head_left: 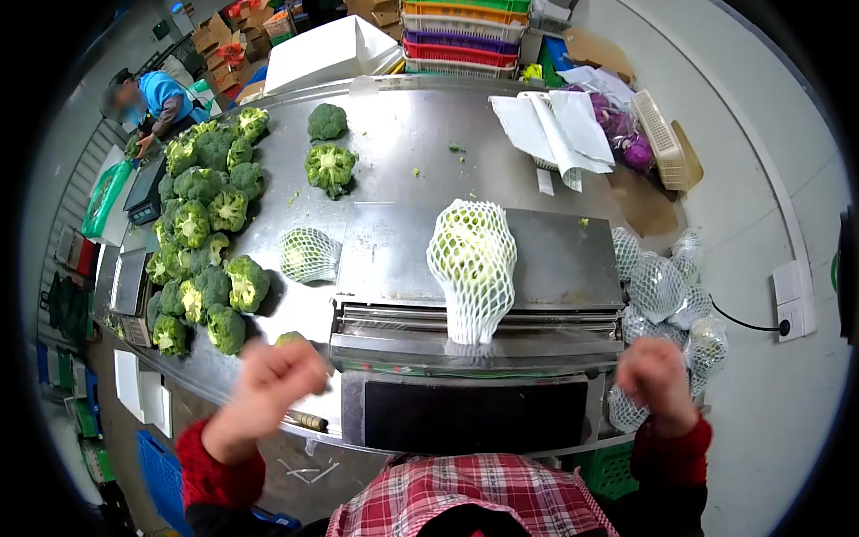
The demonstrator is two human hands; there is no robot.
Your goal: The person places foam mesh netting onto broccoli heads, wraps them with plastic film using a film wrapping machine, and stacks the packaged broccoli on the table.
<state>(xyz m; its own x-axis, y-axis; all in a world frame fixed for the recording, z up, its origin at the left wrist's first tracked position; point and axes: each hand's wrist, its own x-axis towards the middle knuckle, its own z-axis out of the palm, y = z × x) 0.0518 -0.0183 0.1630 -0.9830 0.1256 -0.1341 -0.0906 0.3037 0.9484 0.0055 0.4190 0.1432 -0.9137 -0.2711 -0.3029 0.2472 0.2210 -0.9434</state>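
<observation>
In the head view, a broccoli head in a white foam net [472, 264] lies on the metal wrapping machine [564, 259], the net's gathered end towards me. My left hand [276, 385] is in the air left of the machine's front edge, curled into a loose fist and blurred, with nothing visible in it. Beyond the machine's right front corner, my right hand [659, 376] is likewise curled and blurred, close to several wrapped, netted heads [658, 288]. Neither hand touches the netted broccoli. Another netted broccoli [308, 255] rests left of the machine. Part of a broccoli [291, 338] shows behind my left hand.
Bare broccoli heads [199, 185] are heaped along the table's left side; two more stand near its back [330, 168]. White foam nets [550, 134] lie at the back right. A knife handle [307, 420] is at the front edge. A co-worker [165, 98] stands far left.
</observation>
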